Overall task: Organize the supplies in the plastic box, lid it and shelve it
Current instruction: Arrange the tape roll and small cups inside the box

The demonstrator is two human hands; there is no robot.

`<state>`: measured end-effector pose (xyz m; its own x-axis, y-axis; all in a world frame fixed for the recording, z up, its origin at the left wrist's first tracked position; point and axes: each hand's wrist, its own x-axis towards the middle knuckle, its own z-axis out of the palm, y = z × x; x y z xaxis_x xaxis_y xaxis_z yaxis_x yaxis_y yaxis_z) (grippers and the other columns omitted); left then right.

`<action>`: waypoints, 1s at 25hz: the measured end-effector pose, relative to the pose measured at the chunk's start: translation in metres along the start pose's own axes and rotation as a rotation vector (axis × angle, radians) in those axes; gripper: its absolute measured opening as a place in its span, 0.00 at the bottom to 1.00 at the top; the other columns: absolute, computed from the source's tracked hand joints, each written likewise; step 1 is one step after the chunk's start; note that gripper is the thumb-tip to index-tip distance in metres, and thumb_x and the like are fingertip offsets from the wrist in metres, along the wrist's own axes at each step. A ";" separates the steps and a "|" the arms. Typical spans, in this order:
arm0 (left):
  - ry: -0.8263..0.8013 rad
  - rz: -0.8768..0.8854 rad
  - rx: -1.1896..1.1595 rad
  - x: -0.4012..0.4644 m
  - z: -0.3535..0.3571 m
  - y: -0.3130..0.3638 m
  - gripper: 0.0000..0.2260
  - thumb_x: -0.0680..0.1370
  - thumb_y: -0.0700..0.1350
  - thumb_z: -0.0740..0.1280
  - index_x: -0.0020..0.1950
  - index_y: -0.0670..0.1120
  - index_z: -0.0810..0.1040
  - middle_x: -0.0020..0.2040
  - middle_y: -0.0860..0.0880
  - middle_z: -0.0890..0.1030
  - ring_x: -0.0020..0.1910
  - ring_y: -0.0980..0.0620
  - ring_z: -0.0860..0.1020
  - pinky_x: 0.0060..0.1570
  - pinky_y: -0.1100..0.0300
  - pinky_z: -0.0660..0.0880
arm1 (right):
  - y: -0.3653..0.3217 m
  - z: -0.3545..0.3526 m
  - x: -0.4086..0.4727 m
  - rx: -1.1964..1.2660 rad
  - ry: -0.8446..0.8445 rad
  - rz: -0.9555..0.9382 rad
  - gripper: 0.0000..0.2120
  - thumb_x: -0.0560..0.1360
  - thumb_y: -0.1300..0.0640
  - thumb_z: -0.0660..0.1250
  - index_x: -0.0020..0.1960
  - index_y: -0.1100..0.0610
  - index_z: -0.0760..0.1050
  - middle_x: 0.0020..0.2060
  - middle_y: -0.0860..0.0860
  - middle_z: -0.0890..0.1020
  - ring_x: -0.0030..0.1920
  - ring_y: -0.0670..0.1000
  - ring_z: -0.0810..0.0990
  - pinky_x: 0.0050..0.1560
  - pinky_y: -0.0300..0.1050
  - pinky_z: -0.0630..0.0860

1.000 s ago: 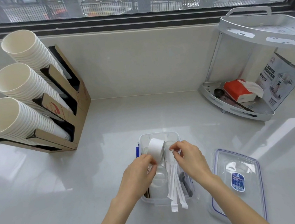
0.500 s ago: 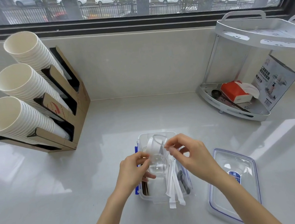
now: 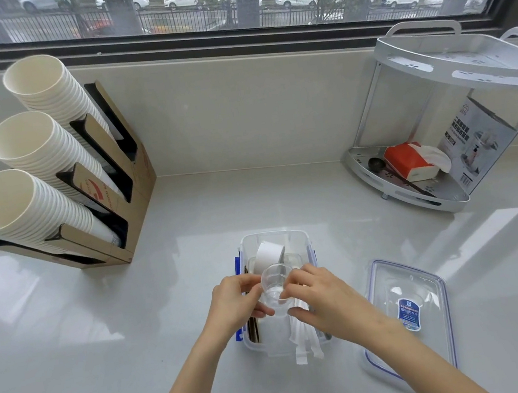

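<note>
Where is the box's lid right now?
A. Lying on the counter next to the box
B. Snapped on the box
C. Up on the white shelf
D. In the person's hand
A: the lid lies flat on the counter beside the open box, while both hands hold a clear cup over the box.

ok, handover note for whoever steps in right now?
Left hand and right hand: both pinch a clear cup over the box.
In the box: white roll, wrapped straws hanging over the near edge, dark sticks.
Lid off, on the counter to the right.
Left: set cup in, tuck straws, lid, shelve on the rack.
</note>
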<state>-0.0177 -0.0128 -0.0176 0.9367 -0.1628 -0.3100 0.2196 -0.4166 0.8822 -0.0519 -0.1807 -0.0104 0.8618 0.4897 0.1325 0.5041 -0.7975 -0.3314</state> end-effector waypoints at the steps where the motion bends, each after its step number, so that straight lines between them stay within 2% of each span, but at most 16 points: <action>1: -0.010 0.004 -0.008 0.000 0.000 0.000 0.10 0.76 0.42 0.62 0.54 0.42 0.79 0.44 0.46 0.82 0.27 0.56 0.81 0.33 0.67 0.79 | 0.000 0.002 0.002 -0.022 0.005 -0.002 0.09 0.73 0.58 0.64 0.51 0.58 0.77 0.49 0.53 0.80 0.50 0.56 0.74 0.49 0.48 0.71; 3: -0.033 0.013 -0.035 0.000 0.000 0.002 0.11 0.77 0.41 0.60 0.55 0.43 0.78 0.41 0.48 0.81 0.30 0.55 0.81 0.34 0.66 0.80 | 0.001 0.004 0.003 -0.029 0.017 0.005 0.07 0.74 0.59 0.63 0.49 0.58 0.77 0.48 0.52 0.81 0.48 0.57 0.74 0.48 0.48 0.71; 5: -0.039 0.027 -0.068 0.002 -0.001 0.002 0.12 0.78 0.41 0.57 0.57 0.44 0.77 0.39 0.50 0.80 0.32 0.55 0.81 0.33 0.66 0.79 | 0.002 0.006 0.004 -0.006 0.037 0.033 0.07 0.75 0.58 0.61 0.51 0.56 0.76 0.48 0.51 0.81 0.47 0.56 0.74 0.48 0.47 0.70; 7: 0.013 0.075 -0.009 0.004 -0.002 0.000 0.13 0.79 0.41 0.56 0.58 0.44 0.76 0.43 0.52 0.80 0.33 0.57 0.79 0.31 0.71 0.75 | 0.005 0.004 0.004 0.053 0.071 0.121 0.08 0.77 0.57 0.59 0.54 0.55 0.73 0.50 0.50 0.81 0.49 0.54 0.73 0.51 0.45 0.69; 9: 0.088 0.171 0.206 0.008 -0.001 -0.006 0.13 0.78 0.42 0.56 0.60 0.45 0.76 0.50 0.51 0.81 0.39 0.56 0.78 0.38 0.74 0.71 | 0.010 0.001 0.004 0.105 0.120 0.215 0.08 0.77 0.57 0.58 0.55 0.56 0.71 0.51 0.50 0.81 0.49 0.53 0.72 0.51 0.44 0.68; 11: 0.077 0.258 0.490 0.012 0.004 -0.011 0.14 0.78 0.43 0.57 0.62 0.46 0.73 0.56 0.50 0.80 0.53 0.51 0.75 0.51 0.66 0.69 | 0.016 -0.003 0.004 0.106 0.146 0.275 0.07 0.77 0.57 0.58 0.54 0.56 0.71 0.51 0.49 0.81 0.49 0.53 0.72 0.50 0.43 0.66; 13: 0.024 0.314 0.728 0.017 0.013 -0.018 0.16 0.77 0.46 0.59 0.64 0.48 0.71 0.61 0.52 0.77 0.61 0.48 0.69 0.58 0.58 0.65 | 0.020 -0.005 0.004 0.113 0.165 0.322 0.07 0.77 0.57 0.58 0.54 0.56 0.71 0.52 0.48 0.81 0.49 0.52 0.72 0.50 0.42 0.65; 15: -0.011 0.334 0.877 0.022 0.022 -0.023 0.18 0.76 0.49 0.60 0.66 0.50 0.68 0.65 0.53 0.74 0.63 0.48 0.65 0.58 0.57 0.61 | 0.023 -0.005 0.002 0.142 0.183 0.357 0.07 0.77 0.57 0.58 0.54 0.56 0.71 0.52 0.47 0.80 0.49 0.51 0.73 0.50 0.42 0.65; 19: -0.003 0.331 1.010 0.029 0.034 -0.034 0.23 0.74 0.50 0.62 0.68 0.50 0.63 0.67 0.53 0.70 0.65 0.47 0.62 0.60 0.56 0.59 | 0.023 -0.001 -0.001 0.211 0.182 0.391 0.06 0.77 0.56 0.58 0.52 0.54 0.71 0.51 0.46 0.80 0.48 0.49 0.73 0.51 0.41 0.65; 25: 0.066 0.360 0.941 0.032 0.042 -0.036 0.22 0.74 0.50 0.63 0.66 0.51 0.64 0.64 0.53 0.71 0.63 0.49 0.64 0.58 0.58 0.57 | 0.024 0.004 -0.002 0.280 0.224 0.448 0.05 0.77 0.55 0.59 0.51 0.53 0.71 0.49 0.43 0.79 0.44 0.49 0.74 0.50 0.43 0.70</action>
<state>-0.0071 -0.0400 -0.0745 0.9244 -0.3799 -0.0349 -0.3570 -0.8935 0.2725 -0.0417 -0.1993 -0.0224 0.9942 0.0140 0.1065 0.0785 -0.7715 -0.6314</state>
